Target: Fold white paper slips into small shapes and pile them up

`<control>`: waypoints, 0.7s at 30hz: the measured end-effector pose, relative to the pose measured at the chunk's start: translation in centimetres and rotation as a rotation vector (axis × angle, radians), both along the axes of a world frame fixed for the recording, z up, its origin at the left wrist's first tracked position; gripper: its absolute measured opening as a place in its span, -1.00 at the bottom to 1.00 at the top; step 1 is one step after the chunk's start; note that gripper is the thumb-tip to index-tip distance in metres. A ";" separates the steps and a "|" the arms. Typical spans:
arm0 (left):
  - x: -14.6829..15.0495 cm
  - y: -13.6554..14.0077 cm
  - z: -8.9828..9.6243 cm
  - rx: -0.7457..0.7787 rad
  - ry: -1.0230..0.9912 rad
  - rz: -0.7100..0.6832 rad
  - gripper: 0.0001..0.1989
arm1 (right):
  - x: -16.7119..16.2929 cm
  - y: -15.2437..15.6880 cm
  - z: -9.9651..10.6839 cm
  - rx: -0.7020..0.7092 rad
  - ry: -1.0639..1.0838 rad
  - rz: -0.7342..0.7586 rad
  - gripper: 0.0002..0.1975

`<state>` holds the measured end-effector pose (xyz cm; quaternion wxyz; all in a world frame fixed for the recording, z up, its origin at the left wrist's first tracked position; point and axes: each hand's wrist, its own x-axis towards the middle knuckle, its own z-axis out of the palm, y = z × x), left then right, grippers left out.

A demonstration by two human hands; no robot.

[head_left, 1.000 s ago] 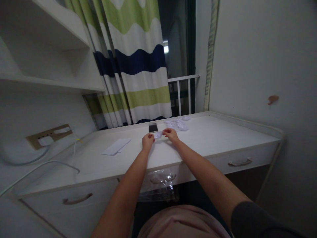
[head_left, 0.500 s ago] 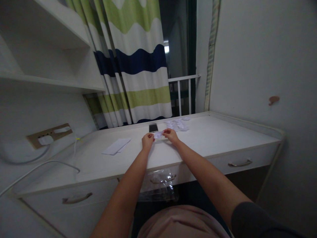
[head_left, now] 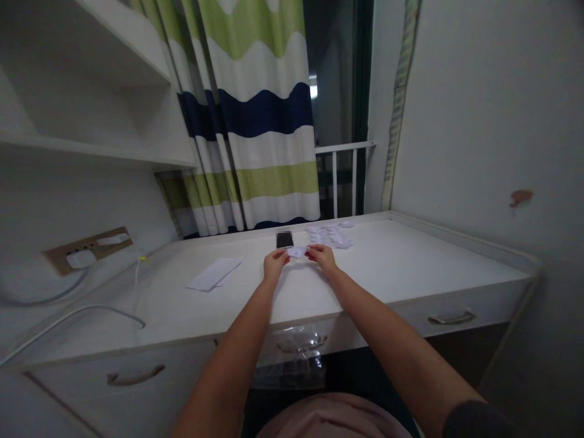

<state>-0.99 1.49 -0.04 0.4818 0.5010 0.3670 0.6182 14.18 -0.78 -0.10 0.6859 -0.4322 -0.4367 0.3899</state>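
Note:
A small piece of folded white paper [head_left: 297,252] is stretched between my two hands, a little above the desk top. My left hand [head_left: 274,263] pinches its left end, and my right hand [head_left: 322,258] pinches its right end; both sets of fingers are closed. Just behind the paper lies a dark flat object like a phone [head_left: 284,239]. Beyond my right hand is a pile of small folded white papers [head_left: 331,235]. To the left of my hands, flat white sheets [head_left: 214,274] lie stacked on the desk.
The white desk [head_left: 410,261] has a raised rim at the back and right. A clear plastic bag [head_left: 298,347] hangs at the middle drawer's front. White cables [head_left: 91,309] run from a wall socket [head_left: 86,249] at left. A striped curtain [head_left: 269,146] hangs behind.
The view has shifted slightly. The paper between my hands looks narrower and flatter in outline, and both hands still grip its ends.

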 end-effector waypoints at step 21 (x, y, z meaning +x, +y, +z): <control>5.5 5.7 5.2 0.003 0.134 -0.066 -0.86 | 5.4 4.4 5.3 -0.039 0.014 -0.186 -0.96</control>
